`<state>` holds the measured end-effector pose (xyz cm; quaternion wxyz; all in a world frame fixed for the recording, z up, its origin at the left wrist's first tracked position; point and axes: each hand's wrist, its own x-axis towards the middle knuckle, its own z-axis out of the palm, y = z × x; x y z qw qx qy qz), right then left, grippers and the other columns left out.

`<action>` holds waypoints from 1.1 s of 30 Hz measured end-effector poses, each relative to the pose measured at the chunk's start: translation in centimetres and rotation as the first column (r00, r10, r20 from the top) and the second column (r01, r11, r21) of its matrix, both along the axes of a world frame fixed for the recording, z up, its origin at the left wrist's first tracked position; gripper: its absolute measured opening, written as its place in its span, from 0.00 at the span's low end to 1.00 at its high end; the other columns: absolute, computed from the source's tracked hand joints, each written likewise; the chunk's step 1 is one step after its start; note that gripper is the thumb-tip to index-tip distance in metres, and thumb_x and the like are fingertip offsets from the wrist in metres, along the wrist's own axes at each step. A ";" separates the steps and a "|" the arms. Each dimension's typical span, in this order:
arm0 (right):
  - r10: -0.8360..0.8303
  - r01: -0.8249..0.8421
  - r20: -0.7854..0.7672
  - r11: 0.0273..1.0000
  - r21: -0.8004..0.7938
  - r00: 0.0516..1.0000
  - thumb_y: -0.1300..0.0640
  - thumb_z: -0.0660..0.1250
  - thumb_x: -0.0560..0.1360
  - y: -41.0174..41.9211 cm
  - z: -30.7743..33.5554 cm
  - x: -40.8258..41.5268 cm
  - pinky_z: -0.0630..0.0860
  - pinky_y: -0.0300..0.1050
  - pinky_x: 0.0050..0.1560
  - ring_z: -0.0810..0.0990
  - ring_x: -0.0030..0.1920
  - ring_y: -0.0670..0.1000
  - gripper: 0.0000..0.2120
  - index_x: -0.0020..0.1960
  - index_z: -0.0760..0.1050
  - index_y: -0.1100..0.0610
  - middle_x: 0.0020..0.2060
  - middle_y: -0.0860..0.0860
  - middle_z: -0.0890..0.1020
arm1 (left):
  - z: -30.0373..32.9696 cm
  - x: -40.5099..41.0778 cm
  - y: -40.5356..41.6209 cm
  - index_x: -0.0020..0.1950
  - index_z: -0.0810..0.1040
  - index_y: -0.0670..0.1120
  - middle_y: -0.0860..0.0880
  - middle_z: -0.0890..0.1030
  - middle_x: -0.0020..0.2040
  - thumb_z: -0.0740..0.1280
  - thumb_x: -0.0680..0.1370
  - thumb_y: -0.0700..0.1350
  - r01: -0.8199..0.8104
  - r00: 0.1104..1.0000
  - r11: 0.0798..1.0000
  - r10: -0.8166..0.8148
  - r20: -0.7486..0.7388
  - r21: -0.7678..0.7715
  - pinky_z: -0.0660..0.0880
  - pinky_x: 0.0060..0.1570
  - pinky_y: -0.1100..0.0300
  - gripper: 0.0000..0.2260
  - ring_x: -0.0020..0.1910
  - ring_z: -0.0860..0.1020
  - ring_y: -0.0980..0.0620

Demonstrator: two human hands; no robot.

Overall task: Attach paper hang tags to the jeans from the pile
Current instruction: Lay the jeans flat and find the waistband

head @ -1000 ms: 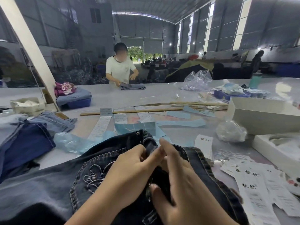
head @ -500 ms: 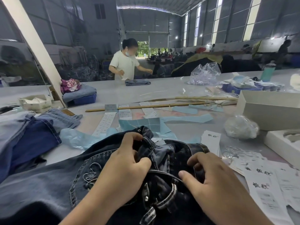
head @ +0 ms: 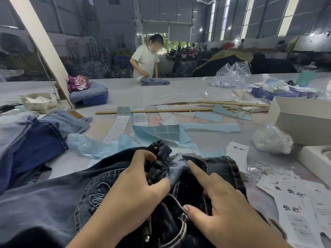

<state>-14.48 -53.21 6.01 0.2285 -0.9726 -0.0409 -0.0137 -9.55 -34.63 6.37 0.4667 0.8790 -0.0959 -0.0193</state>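
The grey surface [head: 179,90] is carrying dark jeans [head: 53,203] before me. My left hand [head: 136,190] is pinching the waistband [head: 161,165]; my right hand [head: 223,208] is pressing flat, unclenched. Hang tags [head: 293,208] are lying right of the jeans; I should be holding the fold taut.

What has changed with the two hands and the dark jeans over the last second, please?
The right hand has opened, its index finger now pointing straight onto the pale inner waistband of the dark denim jeans; a second ago both hands were bunched together there. The left hand still pinches the waistband fold. The white paper hang tags remain untouched at right.
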 end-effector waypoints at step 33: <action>-0.205 -0.041 0.221 0.639 0.768 0.953 0.46 0.71 0.66 3.3 -0.1 -0.8 0.80 0.42 0.40 0.81 0.35 0.45 0.18 0.51 0.68 0.34 0.48 0.43 0.78 | 1.4 -1.6 0.9 0.36 0.79 0.54 0.56 0.77 0.38 0.62 0.72 0.53 -0.262 0.870 0.965 0.241 0.429 -0.011 0.64 0.35 0.64 0.08 0.43 0.73 0.62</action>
